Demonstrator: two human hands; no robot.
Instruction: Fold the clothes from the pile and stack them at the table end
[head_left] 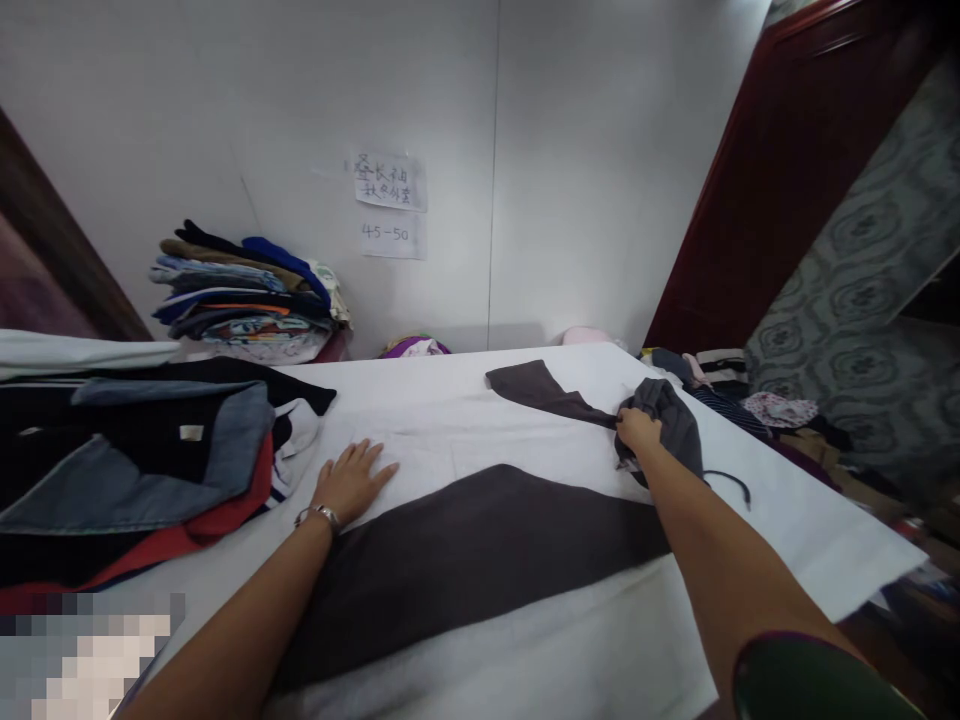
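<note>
Across the white-topped table (795, 520), a dark garment (480, 560) lies spread — a broad panel nearest the person, a narrow strip (532, 388) beyond it, and a bunched grey part (675, 420), probably a hood, at the right end with a dark cord (733, 482) beside it. Whether the white stretch between the dark parts is garment or table covering, I cannot tell. The right hand (640, 430) is closed on dark cloth where the strip meets the bunched part; the left hand (351, 485) rests palm down, fingers spread, beside the broad panel and holding nothing.

Work on this piece looks to be at an early stage: it is laid out, but not yet compact, and the bunched part is not flattened. At the back left, a stack of folded clothes (244, 300) seems finished, while the heap of clothes (150, 480) nearer on the left lies loose.

Handwriting shows on the wall: the upper paper (391, 183) appears to read 叠长袖 秋冬外套 — roughly, fold long sleeves, autumn and winter coats; the lower paper (393, 237) reads 45-50. A pale label (191, 433) in the heap is too small to read.
</note>
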